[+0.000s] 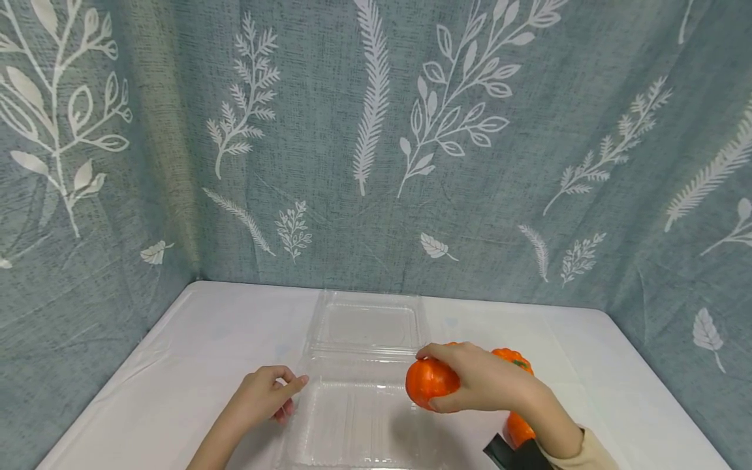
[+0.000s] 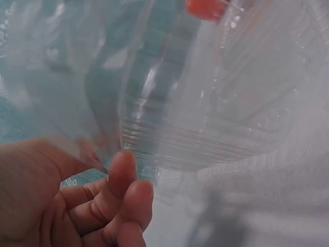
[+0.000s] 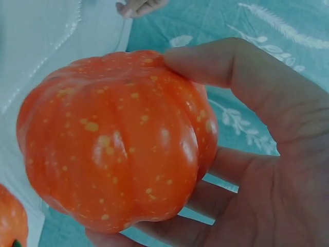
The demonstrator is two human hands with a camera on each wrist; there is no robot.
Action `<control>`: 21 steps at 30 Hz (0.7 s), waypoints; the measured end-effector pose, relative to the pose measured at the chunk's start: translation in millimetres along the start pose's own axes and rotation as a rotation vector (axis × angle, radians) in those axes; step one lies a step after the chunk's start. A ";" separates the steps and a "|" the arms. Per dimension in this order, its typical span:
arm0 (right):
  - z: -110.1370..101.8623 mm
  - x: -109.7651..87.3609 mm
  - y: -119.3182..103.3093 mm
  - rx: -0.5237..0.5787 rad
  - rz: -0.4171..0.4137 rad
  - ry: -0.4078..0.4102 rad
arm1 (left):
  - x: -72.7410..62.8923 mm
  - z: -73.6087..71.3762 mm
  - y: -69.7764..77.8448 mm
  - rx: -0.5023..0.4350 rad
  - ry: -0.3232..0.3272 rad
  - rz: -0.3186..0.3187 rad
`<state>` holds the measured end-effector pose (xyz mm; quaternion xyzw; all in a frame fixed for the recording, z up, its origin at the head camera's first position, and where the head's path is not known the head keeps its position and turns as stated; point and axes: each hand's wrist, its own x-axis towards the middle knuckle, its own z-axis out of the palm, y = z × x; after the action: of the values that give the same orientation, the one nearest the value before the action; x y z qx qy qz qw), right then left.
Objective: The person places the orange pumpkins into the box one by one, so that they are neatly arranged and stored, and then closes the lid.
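Observation:
A clear plastic clamshell container (image 1: 358, 418) lies opened out on the table, its lid (image 1: 370, 323) folded back toward the curtain. At its left rim, my left hand (image 1: 264, 395) pinches the edge between thumb and fingers; in the left wrist view the thumb shows partly through the clear wall (image 2: 169, 118). My right hand (image 1: 482, 375) grips a small orange pumpkin (image 1: 431, 384) above the container's right side. Yellow specks and rounded ribs cover this pumpkin (image 3: 118, 139) in the right wrist view, with thumb and fingers wrapped round opposite sides.
Right of the container, another orange pumpkin (image 1: 511, 356) with a green stem sits behind my right forearm, and a further orange piece (image 1: 519, 429) shows below it. A black strap (image 1: 517, 454) is by the right wrist. A patterned curtain (image 1: 352, 130) encloses the white table (image 1: 235, 326).

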<state>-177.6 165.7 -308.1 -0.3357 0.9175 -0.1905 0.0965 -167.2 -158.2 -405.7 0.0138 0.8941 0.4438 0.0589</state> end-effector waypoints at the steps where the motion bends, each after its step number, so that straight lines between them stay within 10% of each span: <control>1: -0.3 1.7 -0.5 0.003 -0.012 0.002 | 0.0 -0.3 -0.4 -0.001 -0.006 0.003; 21: 11.4 40.6 -22.2 0.017 -0.076 -0.026 | 3.4 -11.0 -10.2 -0.162 -0.208 0.075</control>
<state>-192.0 120.5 -311.3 -0.3719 0.9010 -0.1975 0.1041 -171.6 -172.8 -407.6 0.0883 0.8433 0.5126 0.1355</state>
